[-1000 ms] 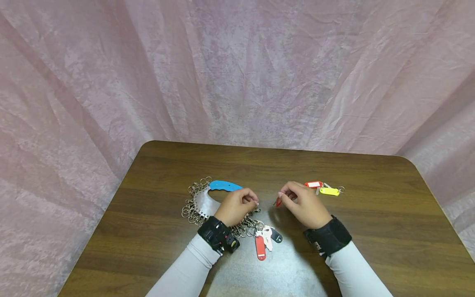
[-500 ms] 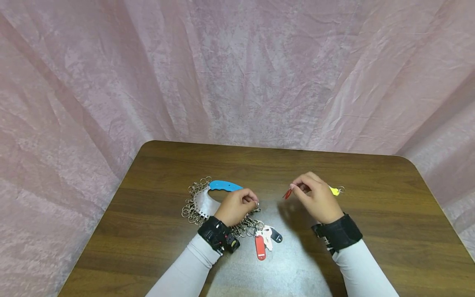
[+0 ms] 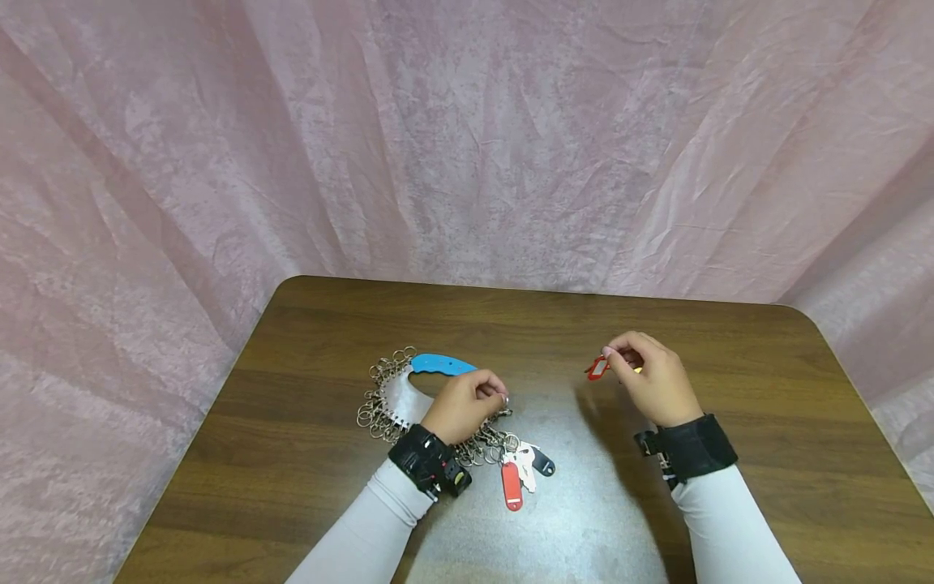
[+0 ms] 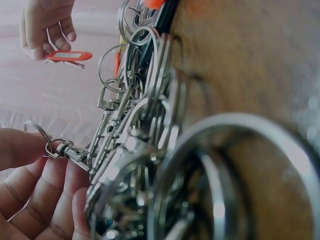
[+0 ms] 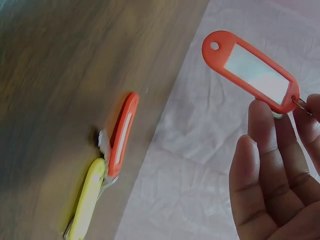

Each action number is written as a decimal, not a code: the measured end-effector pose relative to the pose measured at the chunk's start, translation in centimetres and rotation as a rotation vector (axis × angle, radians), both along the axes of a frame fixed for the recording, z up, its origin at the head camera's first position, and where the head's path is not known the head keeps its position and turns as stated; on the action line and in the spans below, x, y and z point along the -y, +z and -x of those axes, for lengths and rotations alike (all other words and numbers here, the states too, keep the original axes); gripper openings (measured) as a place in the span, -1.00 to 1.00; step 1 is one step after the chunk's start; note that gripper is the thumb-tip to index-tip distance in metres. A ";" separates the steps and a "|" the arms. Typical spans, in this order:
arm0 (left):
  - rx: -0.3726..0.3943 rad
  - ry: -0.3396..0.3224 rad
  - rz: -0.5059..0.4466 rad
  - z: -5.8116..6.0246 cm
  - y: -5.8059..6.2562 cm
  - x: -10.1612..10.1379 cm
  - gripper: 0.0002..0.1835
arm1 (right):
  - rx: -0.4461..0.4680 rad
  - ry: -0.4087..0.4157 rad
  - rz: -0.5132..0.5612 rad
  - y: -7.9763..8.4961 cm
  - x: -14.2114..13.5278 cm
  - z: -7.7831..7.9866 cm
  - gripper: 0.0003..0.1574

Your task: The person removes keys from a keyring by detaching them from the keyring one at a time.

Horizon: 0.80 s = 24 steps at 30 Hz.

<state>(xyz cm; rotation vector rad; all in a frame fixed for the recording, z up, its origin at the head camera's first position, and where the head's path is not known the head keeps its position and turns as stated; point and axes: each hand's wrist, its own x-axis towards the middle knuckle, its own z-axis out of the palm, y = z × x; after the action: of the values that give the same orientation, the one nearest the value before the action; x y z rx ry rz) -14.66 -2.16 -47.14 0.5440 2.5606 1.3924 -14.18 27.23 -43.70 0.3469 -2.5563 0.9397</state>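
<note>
My left hand [image 3: 465,407] pinches a small metal ring [image 4: 37,129] joined to a snap hook [image 4: 75,153] on a key holder. This holder is a curved metal plate [image 3: 401,399] with a blue handle [image 3: 441,365] and many hooks and rings along its edge. Further right, my right hand [image 3: 654,383] is raised over the table, pinching the ring of a red key tag [image 5: 255,72]. The tag has a white label window and sticks out to the left of the fingertips in the head view. In the left wrist view, a key [image 4: 72,63] hangs beside it.
At the holder's front right lie a red key tag [image 3: 512,487], silver keys [image 3: 525,466] and a dark tag [image 3: 543,463]. A yellow tag [image 5: 87,200] and another red tag [image 5: 123,137] lie on the wooden table [image 3: 766,405], mostly hidden behind my right hand in the head view.
My right hand has moved right and away from me with the red key tag, now covering most of the tags on the table. My left hand has stayed in place.
</note>
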 end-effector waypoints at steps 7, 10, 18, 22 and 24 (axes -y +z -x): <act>-0.002 -0.003 0.006 0.0 0.0 0.1 -0.96 | 0.050 -0.048 0.005 -0.4 -1.1 0.2 -0.96; 0.006 -0.002 0.006 -0.1 0.1 0.1 -0.95 | 0.078 -0.061 0.000 -0.5 -1.4 0.2 -0.95; 0.010 0.000 0.000 -0.1 0.1 0.1 -0.96 | 0.135 -0.076 -0.027 -0.9 -2.0 0.3 -0.91; 0.009 0.000 0.004 -0.1 0.1 0.1 -0.95 | 0.163 -0.079 -0.027 -1.1 -2.3 0.3 -0.89; 0.011 0.001 0.004 0.0 0.1 0.0 -0.94 | 0.183 -0.083 -0.029 -1.2 -2.4 0.3 -0.88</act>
<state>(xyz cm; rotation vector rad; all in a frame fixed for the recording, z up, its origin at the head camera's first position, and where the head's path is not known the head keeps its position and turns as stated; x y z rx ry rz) -14.63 -2.19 -47.08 0.5336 2.5553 1.3857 -14.49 29.63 -44.89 0.1680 -2.7284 0.9439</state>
